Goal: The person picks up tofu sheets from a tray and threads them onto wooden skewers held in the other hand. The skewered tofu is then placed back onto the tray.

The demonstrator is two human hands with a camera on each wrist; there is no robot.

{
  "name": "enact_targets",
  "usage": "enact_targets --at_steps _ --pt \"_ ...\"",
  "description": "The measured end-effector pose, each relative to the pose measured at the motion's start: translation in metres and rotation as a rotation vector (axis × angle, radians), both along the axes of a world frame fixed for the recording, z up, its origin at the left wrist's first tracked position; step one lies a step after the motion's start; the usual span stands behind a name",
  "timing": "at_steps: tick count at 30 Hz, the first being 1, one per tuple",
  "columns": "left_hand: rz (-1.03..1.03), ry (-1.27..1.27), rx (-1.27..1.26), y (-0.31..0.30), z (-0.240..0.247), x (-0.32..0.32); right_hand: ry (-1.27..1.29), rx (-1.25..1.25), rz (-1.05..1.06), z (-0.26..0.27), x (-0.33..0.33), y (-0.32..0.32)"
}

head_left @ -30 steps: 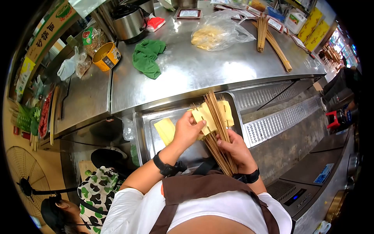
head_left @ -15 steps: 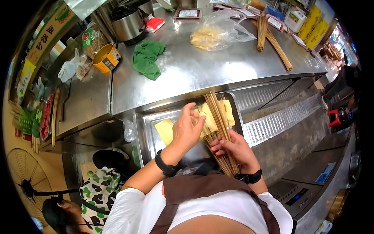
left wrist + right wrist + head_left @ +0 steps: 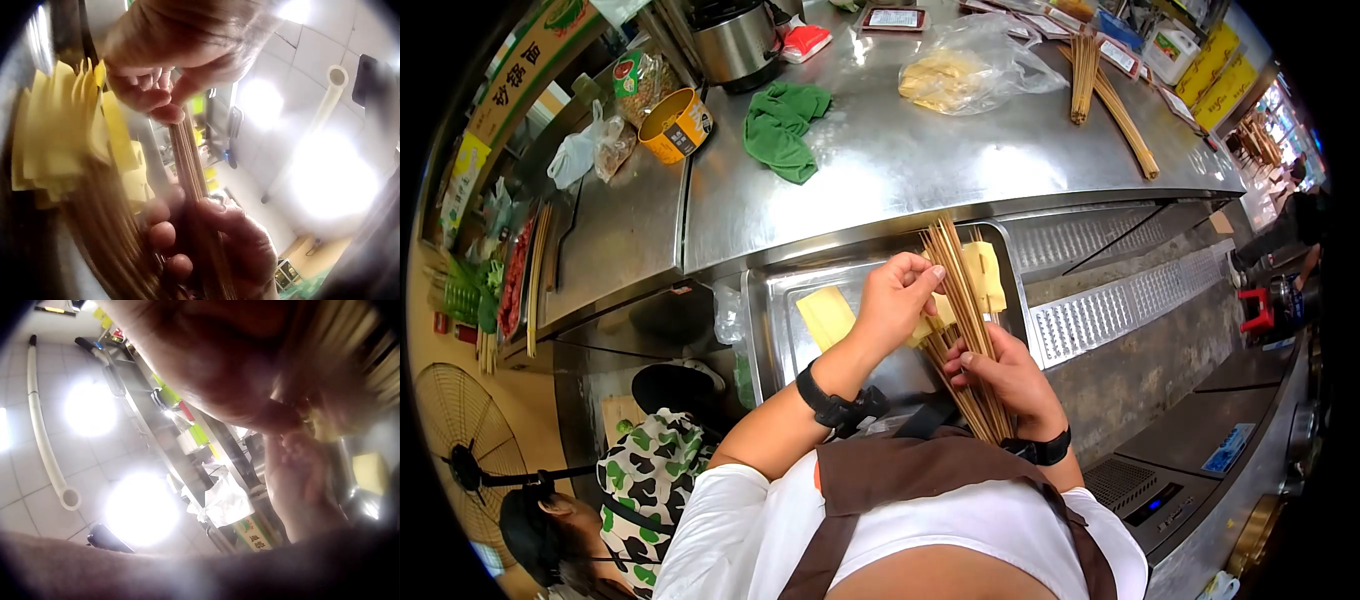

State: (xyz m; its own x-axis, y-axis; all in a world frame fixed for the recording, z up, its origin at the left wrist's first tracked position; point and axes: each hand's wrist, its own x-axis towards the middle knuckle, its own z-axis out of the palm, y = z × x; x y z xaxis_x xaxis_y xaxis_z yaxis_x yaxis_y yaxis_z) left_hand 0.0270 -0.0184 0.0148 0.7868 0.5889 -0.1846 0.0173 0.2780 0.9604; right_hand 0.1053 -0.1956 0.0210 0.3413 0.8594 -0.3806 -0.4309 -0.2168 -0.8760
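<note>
My right hand (image 3: 1012,378) grips a bundle of bare bamboo skewers (image 3: 960,275), tips pointing away from me. At the tip end, the left hand (image 3: 895,305) pinches the skewers between thumb and fingers; in the left wrist view those fingertips (image 3: 167,114) close on the bundle's top. Beside and under this bundle are skewers threaded with folded yellow sheets (image 3: 59,131) that look like tofu skin. They lie over a metal tray (image 3: 840,283), partly hidden by my hands. A loose yellow sheet (image 3: 825,316) sits in the tray's left part.
Behind the tray runs a steel counter (image 3: 870,190) with a green cloth (image 3: 785,130), a plastic bag of yellow food (image 3: 950,78) and more skewers (image 3: 1085,80). An orange tub (image 3: 675,128) stands left. Another person (image 3: 640,490) is low at my left. A perforated metal step (image 3: 1120,310) lies right.
My left hand let go of a yellow sheet, opened and drew back, then moved to the skewer tips. The right hand keeps its grip on the bundle.
</note>
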Motion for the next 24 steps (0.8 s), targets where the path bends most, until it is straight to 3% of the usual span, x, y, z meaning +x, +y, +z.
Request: enact_targets --at_steps 13,15,16,17,19,24 --pt "-0.084 -0.051 0.068 0.02 -0.008 -0.028 0.067 -0.038 -0.064 -0.008 0.003 0.004" --pt "-0.061 0.037 0.398 0.036 -0.015 -0.046 0.091 -0.051 -0.083 -0.007 0.001 0.006" --pt "-0.08 0.201 0.563 0.041 0.0 -0.06 0.086 -0.061 -0.084 -0.005 0.0 0.007" --pt "-0.141 0.385 0.849 0.046 0.023 -0.072 0.08 -0.07 -0.086 -0.005 -0.001 0.007" --pt "-0.248 0.468 1.2 0.059 0.025 -0.091 0.098 -0.074 -0.091 -0.004 -0.001 0.007" --pt "-0.418 0.473 1.385 0.075 -0.004 -0.103 0.093 -0.055 -0.093 -0.007 0.0 0.008"
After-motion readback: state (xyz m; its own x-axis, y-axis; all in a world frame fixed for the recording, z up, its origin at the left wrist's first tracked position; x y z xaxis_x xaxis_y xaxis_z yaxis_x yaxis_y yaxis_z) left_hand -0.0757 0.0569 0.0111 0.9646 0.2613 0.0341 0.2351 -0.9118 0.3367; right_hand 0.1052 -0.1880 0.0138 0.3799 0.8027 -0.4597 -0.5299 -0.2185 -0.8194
